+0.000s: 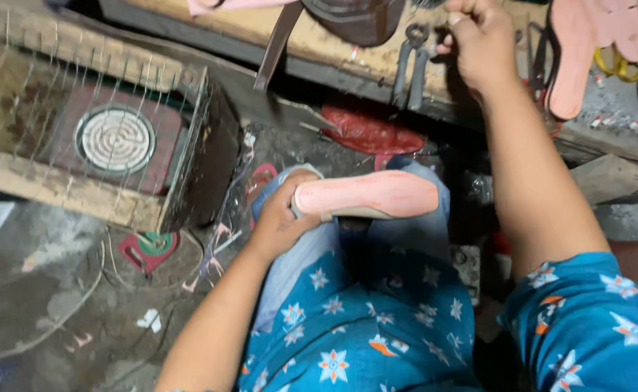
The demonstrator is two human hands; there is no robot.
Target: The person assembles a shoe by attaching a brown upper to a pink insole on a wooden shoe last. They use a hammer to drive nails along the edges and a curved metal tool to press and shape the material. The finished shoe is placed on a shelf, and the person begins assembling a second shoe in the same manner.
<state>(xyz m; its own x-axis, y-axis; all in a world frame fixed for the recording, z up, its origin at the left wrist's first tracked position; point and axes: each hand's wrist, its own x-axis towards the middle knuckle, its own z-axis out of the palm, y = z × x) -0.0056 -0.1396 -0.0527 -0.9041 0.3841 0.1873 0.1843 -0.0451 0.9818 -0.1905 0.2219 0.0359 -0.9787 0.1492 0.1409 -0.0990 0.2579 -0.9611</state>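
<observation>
Left hand (284, 218) clamped on heel end of pink shoe sole (368, 196), resting on knee. Right hand (478, 43) extended to workbench (333, 43), fingers curled together; contents indiscernible.

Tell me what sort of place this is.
Probably a small shoemaking or shoe-repair workshop: the left hand holds a pink shoe sole, pliers lie on the workbench, and a coil heater sits in a wire cage.
</observation>
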